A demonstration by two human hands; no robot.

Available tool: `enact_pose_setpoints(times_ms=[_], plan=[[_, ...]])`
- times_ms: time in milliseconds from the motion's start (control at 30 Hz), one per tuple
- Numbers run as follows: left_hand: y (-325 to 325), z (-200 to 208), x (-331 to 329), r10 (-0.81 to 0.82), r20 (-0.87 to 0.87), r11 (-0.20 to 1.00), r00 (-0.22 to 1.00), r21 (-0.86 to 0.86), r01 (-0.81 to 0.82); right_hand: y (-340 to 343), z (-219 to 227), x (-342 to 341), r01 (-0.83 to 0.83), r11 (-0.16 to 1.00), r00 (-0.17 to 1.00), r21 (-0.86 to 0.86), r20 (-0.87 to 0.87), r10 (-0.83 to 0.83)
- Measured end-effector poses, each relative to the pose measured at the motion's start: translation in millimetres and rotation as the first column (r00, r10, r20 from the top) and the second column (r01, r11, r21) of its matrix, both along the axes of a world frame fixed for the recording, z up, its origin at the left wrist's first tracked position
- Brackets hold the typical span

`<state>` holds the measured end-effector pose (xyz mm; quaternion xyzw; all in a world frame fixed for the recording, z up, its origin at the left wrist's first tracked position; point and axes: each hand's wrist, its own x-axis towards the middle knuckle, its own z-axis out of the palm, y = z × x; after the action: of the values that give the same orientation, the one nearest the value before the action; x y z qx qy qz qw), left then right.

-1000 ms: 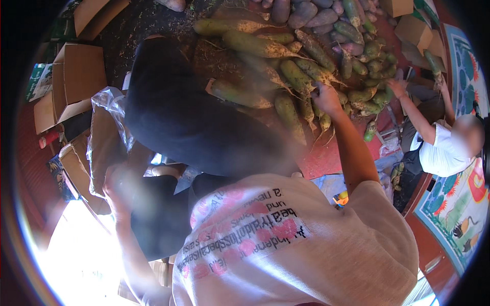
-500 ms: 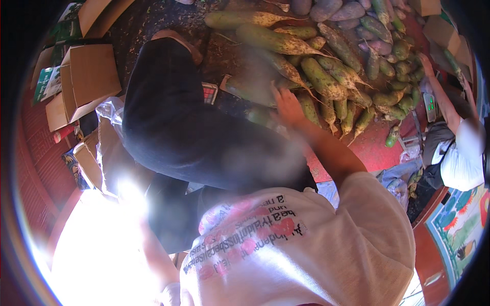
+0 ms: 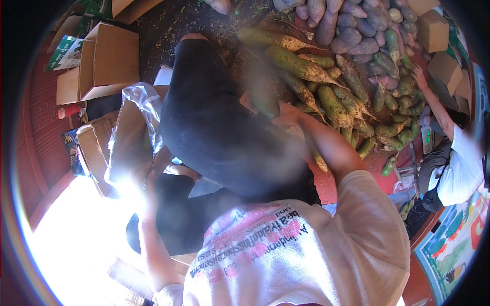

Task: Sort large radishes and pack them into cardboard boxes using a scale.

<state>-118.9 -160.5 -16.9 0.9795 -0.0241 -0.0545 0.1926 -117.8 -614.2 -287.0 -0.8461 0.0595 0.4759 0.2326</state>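
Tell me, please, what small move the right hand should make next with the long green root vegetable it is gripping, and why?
Probably carry it left, toward the clear plastic bag lining the brown cardboard box. The right hand grips a blurred long green root vegetable beside the heap of long vegetables, and the left hand seems to reach toward that bag.

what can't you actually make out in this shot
Head view only:
- Left hand: washed out by sun glare; grip on the plastic bag unclear.
- Right hand: its long green vegetable is motion-blurred.
- Co-worker: cut off by the right rim.
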Motion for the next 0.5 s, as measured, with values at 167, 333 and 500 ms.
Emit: enact_pose_setpoints(times_ms=[167, 333, 500], plan=[[9, -3, 3, -0.060, 0.043, 0.991, 0.997, -0.115, 0.065, -62, 73, 1, 0.640, 0.609, 0.766, 0.469, -0.328, -0.553], [22, -6, 1, -0.096, 0.084, 0.986, 0.992, -0.132, 0.106, -99, 149, 33, 0.916, 0.130, 0.332, 0.379, -0.537, -0.775], [27, -2, -2, -0.101, 0.130, 0.982, 0.986, -0.148, 0.120, -89, 216, 56, 0.760, -0.170, 0.322, 0.627, -0.591, -0.740]])
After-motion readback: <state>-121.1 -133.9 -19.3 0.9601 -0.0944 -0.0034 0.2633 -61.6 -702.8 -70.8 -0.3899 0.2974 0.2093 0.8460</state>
